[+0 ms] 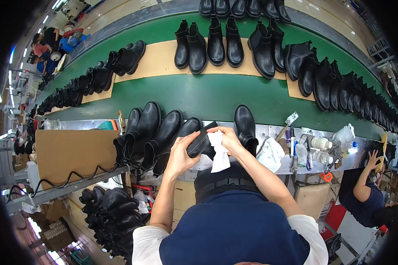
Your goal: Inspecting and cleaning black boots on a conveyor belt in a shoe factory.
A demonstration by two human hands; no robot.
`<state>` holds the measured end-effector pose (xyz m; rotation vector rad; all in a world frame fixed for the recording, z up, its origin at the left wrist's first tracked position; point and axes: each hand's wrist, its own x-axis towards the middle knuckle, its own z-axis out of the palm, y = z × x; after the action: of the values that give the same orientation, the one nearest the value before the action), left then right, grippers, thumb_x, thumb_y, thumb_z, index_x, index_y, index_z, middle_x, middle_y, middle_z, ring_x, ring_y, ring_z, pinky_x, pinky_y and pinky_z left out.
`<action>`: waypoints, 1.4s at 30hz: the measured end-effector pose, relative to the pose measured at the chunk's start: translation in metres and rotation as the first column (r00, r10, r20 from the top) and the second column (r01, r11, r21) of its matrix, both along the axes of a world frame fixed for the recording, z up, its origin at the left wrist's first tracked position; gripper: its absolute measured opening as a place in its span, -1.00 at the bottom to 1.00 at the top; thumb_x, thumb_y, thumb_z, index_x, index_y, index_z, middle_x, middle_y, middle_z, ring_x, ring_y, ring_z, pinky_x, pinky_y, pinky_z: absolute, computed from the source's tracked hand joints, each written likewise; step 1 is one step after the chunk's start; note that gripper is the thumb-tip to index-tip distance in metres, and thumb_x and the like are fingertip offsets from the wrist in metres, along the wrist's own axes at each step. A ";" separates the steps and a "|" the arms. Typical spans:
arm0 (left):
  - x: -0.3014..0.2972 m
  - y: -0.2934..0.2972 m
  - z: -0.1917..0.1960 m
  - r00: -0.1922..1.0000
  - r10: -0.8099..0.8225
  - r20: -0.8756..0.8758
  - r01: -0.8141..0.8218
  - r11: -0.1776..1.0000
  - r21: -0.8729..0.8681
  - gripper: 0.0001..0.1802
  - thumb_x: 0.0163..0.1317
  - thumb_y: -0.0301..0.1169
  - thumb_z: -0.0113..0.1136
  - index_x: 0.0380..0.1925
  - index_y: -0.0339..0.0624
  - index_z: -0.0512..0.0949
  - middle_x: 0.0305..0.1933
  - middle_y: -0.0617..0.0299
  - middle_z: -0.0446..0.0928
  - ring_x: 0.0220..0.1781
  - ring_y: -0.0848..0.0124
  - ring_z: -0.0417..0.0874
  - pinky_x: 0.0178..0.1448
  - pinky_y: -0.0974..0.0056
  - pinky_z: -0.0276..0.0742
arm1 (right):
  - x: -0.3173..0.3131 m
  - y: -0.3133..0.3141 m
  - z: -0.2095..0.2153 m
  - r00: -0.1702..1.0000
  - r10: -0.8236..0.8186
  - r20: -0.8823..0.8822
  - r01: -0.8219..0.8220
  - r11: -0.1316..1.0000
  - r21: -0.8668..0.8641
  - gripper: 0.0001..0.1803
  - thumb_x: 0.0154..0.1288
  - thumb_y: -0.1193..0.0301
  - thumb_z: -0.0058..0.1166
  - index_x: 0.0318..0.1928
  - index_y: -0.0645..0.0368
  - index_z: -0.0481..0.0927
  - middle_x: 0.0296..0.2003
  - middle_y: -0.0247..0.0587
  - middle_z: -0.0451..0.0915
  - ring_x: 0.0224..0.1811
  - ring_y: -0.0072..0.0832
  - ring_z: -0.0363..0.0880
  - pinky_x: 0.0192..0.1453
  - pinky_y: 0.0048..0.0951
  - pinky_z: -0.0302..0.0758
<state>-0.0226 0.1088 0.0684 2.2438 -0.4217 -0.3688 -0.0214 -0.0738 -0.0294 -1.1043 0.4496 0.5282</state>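
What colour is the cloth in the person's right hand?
White. The cloth in the right hand shows best in the head view, against the black boot.

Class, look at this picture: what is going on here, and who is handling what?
A person at a shoe line holds a black boot over the metal workbench. The left hand grips the boot from below, while the right hand presses a white cloth against it. More black boots lie bunched on the bench to the left, and one boot stands to the right. Pairs of boots sit on the green conveyor beyond. Another person works at the right.
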 end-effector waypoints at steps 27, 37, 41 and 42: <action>0.102 -0.130 -0.109 0.920 0.168 -0.354 0.102 0.769 0.631 0.35 -0.32 0.09 0.47 0.32 -0.45 -0.10 0.20 -0.31 0.30 0.20 -0.07 0.41 0.23 0.08 0.38 | 0.007 -0.133 -0.010 0.969 0.245 -0.040 -0.150 0.452 -0.879 0.21 -0.02 -0.13 0.19 0.35 0.44 -0.15 0.24 0.53 0.07 0.29 0.13 0.19 0.36 -0.20 0.19; 0.108 -0.055 -0.098 0.774 0.070 -0.629 -0.299 0.916 -0.266 -0.10 -0.12 -0.16 0.46 0.15 -0.46 0.27 -0.04 -0.05 0.54 -0.02 0.15 0.59 0.08 0.18 0.50 | 0.013 -0.162 -0.051 0.966 0.177 0.187 -0.005 0.739 -0.674 0.25 -0.16 0.20 0.41 0.41 0.23 -0.20 0.10 0.16 0.43 0.11 -0.11 0.47 0.21 -0.33 0.39; 0.070 -0.063 -0.042 0.584 -0.485 -0.651 -0.517 0.397 -0.759 -0.31 0.19 -0.09 0.19 0.14 -0.38 0.27 0.00 -0.04 0.50 -0.06 0.22 0.60 -0.07 0.20 0.63 | -0.010 -0.180 0.015 0.967 -0.069 0.246 -0.039 0.910 0.412 -0.15 0.17 0.23 0.22 0.32 0.32 0.05 0.09 0.03 0.42 0.07 -0.36 0.50 0.00 -0.36 0.58; 0.054 -0.073 -0.033 0.622 -0.476 -0.621 -0.608 0.205 -0.767 -0.29 0.21 -0.05 0.14 0.23 -0.25 0.21 0.16 -0.05 0.38 0.04 0.19 0.55 -0.05 0.20 0.63 | -0.015 -0.164 0.035 0.966 -0.064 0.250 -0.046 0.910 0.411 -0.15 0.17 0.23 0.22 0.32 0.32 0.05 0.09 0.03 0.42 0.07 -0.36 0.50 0.00 -0.36 0.58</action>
<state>0.0311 0.0354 0.0356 0.5500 0.0412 -0.7295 -0.0366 -0.2376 0.0061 -0.7440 0.1026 0.4374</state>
